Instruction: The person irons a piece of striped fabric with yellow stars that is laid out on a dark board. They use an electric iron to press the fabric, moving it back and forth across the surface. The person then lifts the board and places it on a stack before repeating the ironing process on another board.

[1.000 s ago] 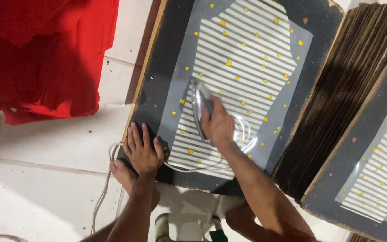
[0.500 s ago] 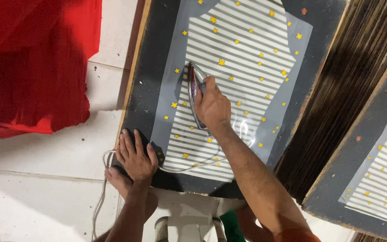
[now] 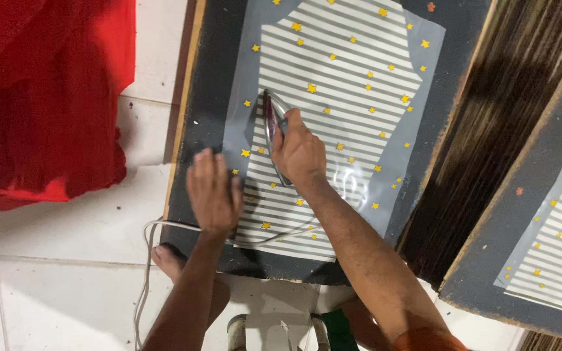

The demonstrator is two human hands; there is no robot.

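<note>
Head view looks straight down: the right hand (image 3: 298, 151) has its fingers curled tight around the handle of a small iron (image 3: 273, 125), whose sole rests on the striped transfer sheet (image 3: 343, 84), toward that sheet's left side. Beside it, the left hand (image 3: 213, 192) lies flat with fingers stretched out and close together, palm down on the dark board (image 3: 206, 78), fingertips just beside the sheet's left edge. A white cord (image 3: 164, 226) runs from under the left wrist, along the sheet's near edge and off the board's near-left corner onto the white tiled floor (image 3: 66, 260). Open sheet lies far and right of the iron. At the board's right edge stands a stack of brown boards (image 3: 469, 149), and a second dark board with another striped sheet (image 3: 548, 253) leans there. Red cloth (image 3: 40, 97) lies on the floor, well left.
</note>
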